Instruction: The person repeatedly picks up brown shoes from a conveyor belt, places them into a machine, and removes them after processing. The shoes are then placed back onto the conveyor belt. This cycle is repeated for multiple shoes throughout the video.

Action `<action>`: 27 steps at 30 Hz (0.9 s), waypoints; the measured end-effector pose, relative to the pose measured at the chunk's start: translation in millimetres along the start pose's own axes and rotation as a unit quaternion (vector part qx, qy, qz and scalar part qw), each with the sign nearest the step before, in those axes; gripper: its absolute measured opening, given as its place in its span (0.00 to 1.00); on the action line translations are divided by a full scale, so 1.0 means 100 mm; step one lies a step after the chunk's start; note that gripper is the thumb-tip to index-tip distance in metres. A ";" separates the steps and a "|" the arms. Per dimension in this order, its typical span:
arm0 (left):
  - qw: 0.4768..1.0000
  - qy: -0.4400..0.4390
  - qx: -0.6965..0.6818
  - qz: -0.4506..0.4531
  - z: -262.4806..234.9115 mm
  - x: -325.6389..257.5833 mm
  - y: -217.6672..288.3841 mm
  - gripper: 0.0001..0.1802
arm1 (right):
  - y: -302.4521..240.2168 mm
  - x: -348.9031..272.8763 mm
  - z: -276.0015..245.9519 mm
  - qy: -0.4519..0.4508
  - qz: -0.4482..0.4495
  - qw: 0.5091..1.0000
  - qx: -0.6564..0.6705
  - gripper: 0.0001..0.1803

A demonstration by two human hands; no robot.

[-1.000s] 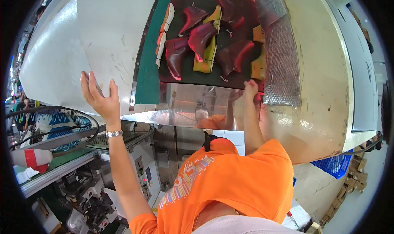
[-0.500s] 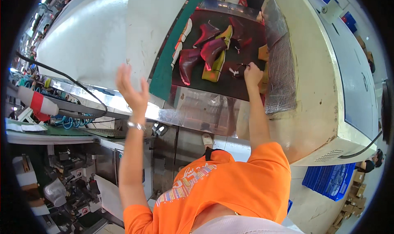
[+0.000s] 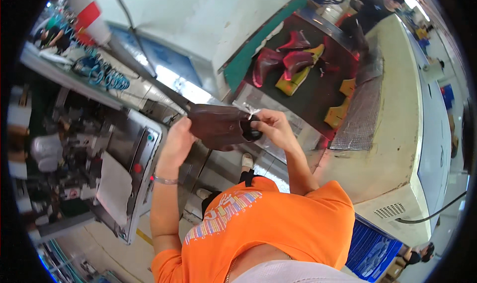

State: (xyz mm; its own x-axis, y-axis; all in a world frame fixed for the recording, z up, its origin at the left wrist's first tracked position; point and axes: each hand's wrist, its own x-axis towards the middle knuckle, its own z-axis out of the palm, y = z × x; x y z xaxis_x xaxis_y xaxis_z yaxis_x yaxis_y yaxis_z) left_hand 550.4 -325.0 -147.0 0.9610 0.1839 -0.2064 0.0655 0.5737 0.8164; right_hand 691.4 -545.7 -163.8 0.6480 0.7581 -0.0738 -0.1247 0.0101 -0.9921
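A dark brown leather boot upper is held sideways in front of my body, above the floor. My left hand grips its left end, fingers partly hidden behind the leather. At the other end, my right hand pinches the dark opening, beside a white tie. Beyond my hands, several dark red boot uppers lie on a dark conveyor belt. A yellow-green shoe-shaped piece lies partly beneath one of them.
Yellow-orange pieces lie along the belt's right side, by a cream machine housing. To my left stands a metal-edged workbench with machinery. A blue crate sits low on the right. Another person is at the far end.
My right hand has come back from the belt with the boot upper. My left hand, earlier raised open and free, now holds its other end. The view has turned left.
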 end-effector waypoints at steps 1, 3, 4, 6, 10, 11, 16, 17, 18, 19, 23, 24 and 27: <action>0.997 0.023 -0.060 -0.041 -0.20 -0.23 0.07 0.24 | 0.04 0.01 0.19 -0.042 -0.023 0.999 -0.015 0.03; 0.991 0.035 -0.117 -0.053 -0.40 -0.66 0.24 0.24 | 0.07 -0.02 0.54 -0.123 -0.049 0.991 -0.026 0.05; 0.995 0.039 -0.077 -0.043 -0.44 -0.90 0.35 0.25 | 0.04 -0.03 0.73 -0.183 -0.032 0.982 -0.018 0.06; 0.998 0.049 -0.042 -0.024 -0.59 -1.39 0.55 0.24 | -0.14 0.02 1.00 -0.339 -0.019 0.941 -0.012 0.08; 0.995 0.087 0.050 0.024 -0.70 -2.34 0.94 0.19 | -0.12 0.49 1.81 -0.350 -0.118 0.929 -0.028 0.28; 0.992 0.093 0.083 0.027 -0.77 -2.53 1.00 0.18 | -0.24 0.53 2.20 -0.358 -0.170 0.914 -0.082 0.30; 0.982 0.115 0.131 0.072 -1.01 -3.31 1.26 0.24 | -0.31 0.49 3.94 -0.664 -0.091 0.742 -0.013 0.27; 0.972 0.137 0.155 0.109 -1.03 -3.57 1.32 0.26 | -0.30 0.46 4.19 -0.678 -0.071 0.729 0.058 0.21; 0.962 0.151 0.179 0.142 -1.04 -3.82 1.40 0.27 | -0.27 0.45 4.44 -0.689 -0.047 0.712 0.127 0.16; 0.950 0.162 0.202 0.173 -1.12 -4.09 1.46 0.28 | -0.31 0.36 4.70 -0.683 -0.024 0.692 0.234 0.13; 0.895 0.237 0.324 0.197 -1.93 -4.86 1.34 0.19 | -0.42 0.32 5.63 -0.672 0.009 0.680 0.294 0.05; 0.885 0.254 0.308 0.241 -2.12 -4.95 1.38 0.16 | -0.34 0.42 5.85 -0.631 0.006 0.716 0.297 0.04; 0.841 0.318 0.245 0.362 -2.48 -5.19 1.72 0.09 | -0.55 0.54 6.42 -0.577 0.001 0.763 0.292 0.05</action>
State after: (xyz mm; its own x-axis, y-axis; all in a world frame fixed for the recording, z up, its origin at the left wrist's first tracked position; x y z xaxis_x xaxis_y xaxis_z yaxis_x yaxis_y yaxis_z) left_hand -3.4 -123.5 -33.1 0.4693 0.8224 0.3217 -0.2231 -0.2421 0.9443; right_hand 250.7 -87.1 -48.5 -0.4027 0.8247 0.3972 -0.6571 0.0416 -0.7527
